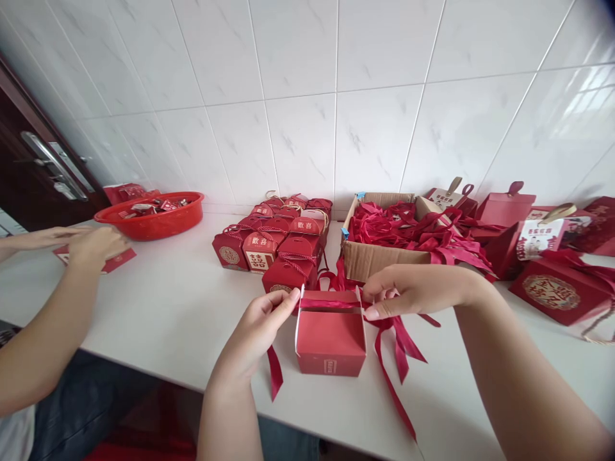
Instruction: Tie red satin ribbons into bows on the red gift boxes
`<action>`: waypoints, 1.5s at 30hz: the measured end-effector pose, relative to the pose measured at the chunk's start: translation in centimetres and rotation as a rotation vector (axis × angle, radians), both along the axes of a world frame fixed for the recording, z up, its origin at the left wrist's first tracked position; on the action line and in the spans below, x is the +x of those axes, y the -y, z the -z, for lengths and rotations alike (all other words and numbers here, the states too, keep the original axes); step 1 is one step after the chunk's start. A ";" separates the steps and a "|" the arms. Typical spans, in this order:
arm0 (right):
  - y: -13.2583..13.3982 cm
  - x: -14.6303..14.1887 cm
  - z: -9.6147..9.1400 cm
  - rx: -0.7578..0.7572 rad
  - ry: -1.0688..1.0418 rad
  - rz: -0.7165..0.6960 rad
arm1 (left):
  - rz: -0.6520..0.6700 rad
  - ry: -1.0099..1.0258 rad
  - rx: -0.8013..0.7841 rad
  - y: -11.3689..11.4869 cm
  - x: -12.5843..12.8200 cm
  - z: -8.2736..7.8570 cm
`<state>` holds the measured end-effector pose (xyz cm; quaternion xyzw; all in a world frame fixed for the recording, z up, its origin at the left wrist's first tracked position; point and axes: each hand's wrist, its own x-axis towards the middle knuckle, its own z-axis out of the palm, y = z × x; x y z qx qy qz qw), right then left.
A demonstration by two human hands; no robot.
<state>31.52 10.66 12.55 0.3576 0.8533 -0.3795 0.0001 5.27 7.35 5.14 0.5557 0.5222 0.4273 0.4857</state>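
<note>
Just in front of the cardboard carton (384,257) and slightly to its left, an open red gift box (331,333) stands on the white table (182,301), its pale-edged side walls raised and a crimson satin ribbon (331,304) crossing between them at the end nearer the carton. The left hand (257,326) pinches the upper corner of the left wall between thumb and forefinger, the remaining fingers curled. The right hand (418,294), in front of the carton, is half closed, thumb and bent fingers at the right wall's upper corner; whether it has caught ribbon, cardboard or both, I cannot tell. Good handling here, I judge, means a light, matched hold at both corners, since thin card would crease if squeezed or buckle if pulled inward. The ribbon is best kept flat, untwisted and evenly taut, while its loose ends (401,349), fanned out in front of the carton, should stay clear of the wrists and of the ribbon heap (384,221) inside it, where they could snag. Left of the carton, roped red boxes (259,242) stand packed close behind the open one, so elbow room is better sought toward the carton's near side; farther left, a co-worker's hands (98,246) are busy beside a red plastic basin (163,225).
</note>
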 end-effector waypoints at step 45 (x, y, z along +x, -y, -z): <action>-1.0 -0.5 1.1 0.043 0.052 0.171 | -0.088 0.099 0.031 0.5 1.0 -0.9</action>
